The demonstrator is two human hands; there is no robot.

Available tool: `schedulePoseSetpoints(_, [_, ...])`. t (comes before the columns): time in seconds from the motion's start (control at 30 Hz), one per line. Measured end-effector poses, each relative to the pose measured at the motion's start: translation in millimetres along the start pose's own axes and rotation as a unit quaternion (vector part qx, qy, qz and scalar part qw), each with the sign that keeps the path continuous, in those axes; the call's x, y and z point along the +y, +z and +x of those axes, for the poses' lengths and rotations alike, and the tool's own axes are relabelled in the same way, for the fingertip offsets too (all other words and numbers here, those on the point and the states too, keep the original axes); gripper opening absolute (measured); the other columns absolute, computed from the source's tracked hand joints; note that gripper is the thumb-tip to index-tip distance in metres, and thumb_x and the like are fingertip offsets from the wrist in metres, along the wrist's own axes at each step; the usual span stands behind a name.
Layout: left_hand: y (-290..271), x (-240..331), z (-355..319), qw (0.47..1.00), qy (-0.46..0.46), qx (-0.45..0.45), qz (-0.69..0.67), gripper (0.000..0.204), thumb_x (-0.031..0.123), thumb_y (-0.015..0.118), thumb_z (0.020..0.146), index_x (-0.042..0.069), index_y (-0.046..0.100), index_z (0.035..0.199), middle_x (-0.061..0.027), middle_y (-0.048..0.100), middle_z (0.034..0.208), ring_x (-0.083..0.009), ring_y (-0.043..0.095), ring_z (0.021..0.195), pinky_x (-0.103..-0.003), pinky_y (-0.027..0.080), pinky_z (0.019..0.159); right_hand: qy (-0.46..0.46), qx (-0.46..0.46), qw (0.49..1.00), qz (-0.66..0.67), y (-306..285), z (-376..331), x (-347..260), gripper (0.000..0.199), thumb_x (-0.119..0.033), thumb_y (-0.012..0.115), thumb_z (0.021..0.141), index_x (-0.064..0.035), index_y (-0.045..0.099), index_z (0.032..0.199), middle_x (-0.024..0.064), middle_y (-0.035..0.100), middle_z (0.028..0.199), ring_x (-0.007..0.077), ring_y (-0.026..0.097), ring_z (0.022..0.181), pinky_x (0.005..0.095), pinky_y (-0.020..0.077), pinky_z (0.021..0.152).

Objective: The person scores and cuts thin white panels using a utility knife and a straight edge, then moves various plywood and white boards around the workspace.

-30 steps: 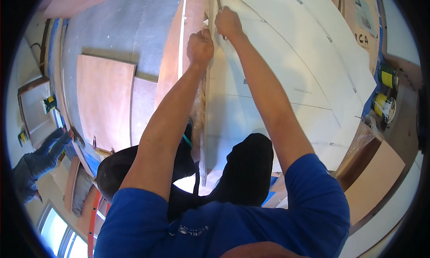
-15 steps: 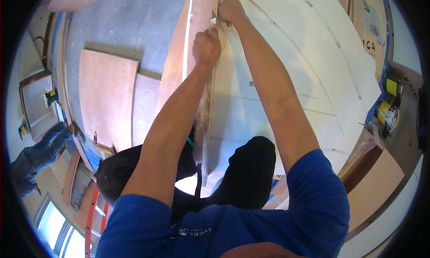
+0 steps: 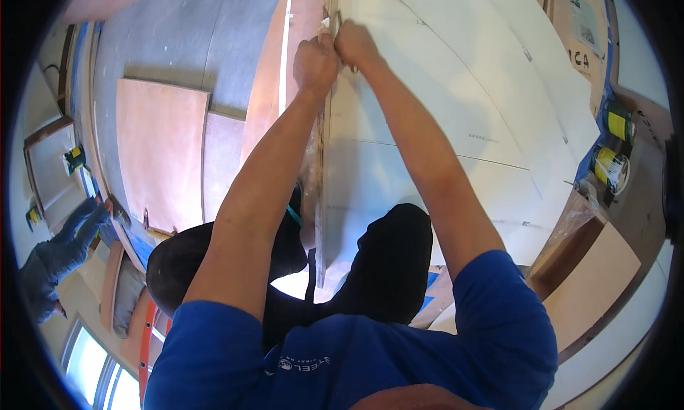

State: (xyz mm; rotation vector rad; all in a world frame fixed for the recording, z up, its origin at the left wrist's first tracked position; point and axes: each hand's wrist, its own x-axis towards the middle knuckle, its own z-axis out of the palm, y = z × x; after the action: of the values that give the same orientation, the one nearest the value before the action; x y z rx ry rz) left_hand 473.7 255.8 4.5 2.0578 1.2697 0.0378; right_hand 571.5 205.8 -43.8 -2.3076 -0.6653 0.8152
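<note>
Both my hands are together at the upper end of a long upright wooden edge (image 3: 322,136) that runs away from my knees. My left hand (image 3: 315,66) is closed, thumb up, on the left of that edge; a small whitish scrap (image 3: 325,23) shows just beyond its fingertips, and what it grips is hidden. Against it on the right, my right hand (image 3: 358,45) is closed round a slim tool (image 3: 338,17), whose ends stick out a little; its kind cannot be made out. Right of the edge spreads a large white panel (image 3: 442,89) with fine lines and small printed marks.
Flat boards (image 3: 160,146) lean or lie on the grey floor (image 3: 171,32) at left. Yellow-and-dark cans (image 3: 618,125) stand beyond the panel at right, near an open wooden box (image 3: 570,257). A co-worker (image 3: 53,264) is at far left, above an orange ladder (image 3: 147,339).
My right hand has come back toward me, down along the wooden edge, and now meets my left hand. The left stays closed near the same spot. The whole view has shifted slightly.
</note>
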Motion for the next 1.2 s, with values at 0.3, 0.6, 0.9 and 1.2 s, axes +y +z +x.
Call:
schedulePoseSetpoints(0.3, [8,11,-4,0.999,0.032,0.000,-0.002,0.054,0.046,0.037,0.103,0.004,0.070,0.109,-0.0276,0.063,0.104,-0.0461,0.061,0.102,-0.053,0.047,0.089,-0.010,0.107,0.992,0.073,-35,-7,10,0.027,-0.019,0.054,0.094,0.0069,0.058,0.099,0.0304,0.068,0.085,0.0439,0.070,0.084,0.0497,0.0564,0.074])
schedulePoseSetpoints(0.6, [8,4,2,1.000,0.008,0.000,0.003,0.051,0.046,0.040,0.102,0.005,0.070,0.111,-0.0256,0.061,0.103,-0.0448,0.061,0.101,-0.053,0.047,0.090,-0.017,-0.005,0.998,-0.062,-30,94,-4,0.018,-0.011,0.060,0.082,0.0041,0.068,0.077,0.0151,0.069,0.064,0.0267,0.072,0.063,0.0365,0.0587,0.067])
schedulePoseSetpoints(0.9, [12,-4,5,0.999,0.040,0.014,0.000,0.053,0.047,0.041,0.101,0.002,0.070,0.104,-0.0261,0.062,0.101,-0.0441,0.062,0.100,-0.053,0.047,0.088,-0.189,0.037,0.960,-0.204,-22,106,12,0.018,-0.009,0.059,0.081,0.0041,0.069,0.076,0.0202,0.069,0.068,0.0303,0.070,0.059,0.0390,0.0585,0.062])
schedulePoseSetpoints(1.2, [14,2,2,0.999,0.036,0.017,0.002,0.052,0.046,0.042,0.101,0.003,0.070,0.103,-0.0268,0.064,0.099,-0.0454,0.063,0.097,-0.053,0.048,0.087,-0.047,-0.020,0.996,-0.070,-22,87,9,0.024,-0.015,0.061,0.085,0.0086,0.066,0.086,0.0230,0.068,0.073,0.0332,0.070,0.065,0.0430,0.0586,0.062])
